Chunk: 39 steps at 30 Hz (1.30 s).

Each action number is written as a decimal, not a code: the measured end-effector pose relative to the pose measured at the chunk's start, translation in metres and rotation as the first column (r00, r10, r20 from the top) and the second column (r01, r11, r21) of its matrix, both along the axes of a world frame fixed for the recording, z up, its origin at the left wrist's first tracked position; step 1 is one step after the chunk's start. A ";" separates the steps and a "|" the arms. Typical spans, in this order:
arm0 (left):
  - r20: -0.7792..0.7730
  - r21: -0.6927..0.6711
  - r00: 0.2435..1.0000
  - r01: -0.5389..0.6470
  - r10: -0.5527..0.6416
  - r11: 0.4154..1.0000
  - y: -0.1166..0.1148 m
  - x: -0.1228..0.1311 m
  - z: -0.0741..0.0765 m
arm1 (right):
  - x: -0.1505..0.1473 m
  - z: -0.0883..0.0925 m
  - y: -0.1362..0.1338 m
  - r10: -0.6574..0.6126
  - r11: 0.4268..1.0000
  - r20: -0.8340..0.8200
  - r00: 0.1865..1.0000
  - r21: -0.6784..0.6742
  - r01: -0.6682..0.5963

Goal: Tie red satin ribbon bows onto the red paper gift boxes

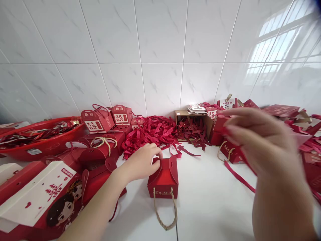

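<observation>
A small red gift box (163, 187) stands upright on the white tabletop, its rounded top flaps raised and a beige rope handle (165, 226) hanging down its near side. My left hand (145, 160) pinches the box's left flap between thumb and fingers. Raised on the right and blurred by motion, my right hand (260, 144) holds a dark red ribbon (238, 176), which trails down towards the table. Its fingertips are bent together around the ribbon's upper end.
Behind the box lie a heap of red ribbons (152, 132) and an open carton (179, 115) of dark red tags. A red basin (47, 144) and several red boxes crowd the left. More boxes (281, 109) line the right, against the tiled wall (163, 80).
</observation>
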<state>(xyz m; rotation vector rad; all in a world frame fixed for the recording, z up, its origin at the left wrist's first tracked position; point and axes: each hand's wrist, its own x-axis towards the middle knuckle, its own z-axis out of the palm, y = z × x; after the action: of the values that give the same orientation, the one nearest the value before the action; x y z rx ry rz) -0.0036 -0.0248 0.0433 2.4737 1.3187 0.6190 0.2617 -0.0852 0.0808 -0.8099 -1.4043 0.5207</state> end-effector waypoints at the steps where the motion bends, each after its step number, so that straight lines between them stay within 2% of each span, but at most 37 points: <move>1: -0.007 -0.034 0.999 0.032 -0.033 0.999 -0.003 0.001 0.004 | -0.008 0.000 0.007 0.041 0.996 0.152 0.987 -0.084 -0.028; 2: 0.006 -0.056 0.998 0.055 -0.055 0.997 -0.005 0.001 0.006 | -0.017 -0.002 0.014 0.120 0.978 0.308 0.944 -0.198 -0.059; 4: 0.053 -0.069 0.996 0.078 -0.075 0.995 -0.007 0.002 0.005 | -0.032 -0.009 0.028 0.276 0.922 0.527 0.804 -0.381 -0.066; 6: 0.112 -0.095 0.990 0.098 -0.087 0.991 -0.006 0.003 0.000 | -0.044 -0.020 0.037 0.355 0.884 0.616 0.703 -0.466 -0.038; 7: 0.142 -0.117 0.985 0.110 -0.093 0.987 -0.005 0.003 -0.003 | -0.049 -0.024 0.040 0.369 0.875 0.632 0.682 -0.484 -0.024; 9: 0.185 -0.153 0.978 0.123 -0.093 0.981 -0.004 0.004 -0.006 | -0.055 -0.032 0.044 0.382 0.859 0.627 0.679 -0.512 -0.011; 12: 0.139 -0.178 0.988 0.094 -0.069 0.979 -0.005 0.006 -0.006 | -0.058 -0.036 0.047 0.377 0.851 0.613 0.695 -0.526 0.002; 18: 0.011 -0.243 0.999 0.047 -0.046 0.969 -0.011 0.010 0.002 | -0.058 -0.037 0.047 0.303 0.893 0.698 0.649 -0.446 0.064; 22: -0.025 -0.238 0.999 0.029 -0.036 0.971 -0.010 0.011 0.002 | -0.062 -0.038 0.044 0.295 0.899 0.693 0.658 -0.435 0.056; 25: -0.017 -0.249 1.000 0.008 -0.012 0.969 -0.009 0.011 0.000 | -0.064 -0.039 0.043 0.297 0.898 0.686 0.664 -0.437 0.050; 29: 0.016 -0.274 0.999 0.040 -0.037 0.961 -0.008 0.012 -0.004 | -0.066 -0.041 0.043 0.315 0.889 0.676 0.666 -0.456 0.042; 35: 0.025 -0.153 0.999 0.031 -0.028 0.988 -0.007 0.016 -0.010 | -0.066 -0.043 0.044 0.346 0.876 0.651 0.676 -0.482 0.015; 39: 0.066 -0.182 0.998 0.020 -0.008 0.983 -0.008 0.017 -0.009 | -0.063 -0.038 0.041 0.349 0.868 0.655 0.670 -0.496 0.032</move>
<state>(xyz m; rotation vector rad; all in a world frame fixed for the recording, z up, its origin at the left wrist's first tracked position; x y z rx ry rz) 0.0131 -0.0326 0.0341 2.2947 1.2719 0.5438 0.1982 -0.0440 0.0423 -1.4029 -2.1605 0.7430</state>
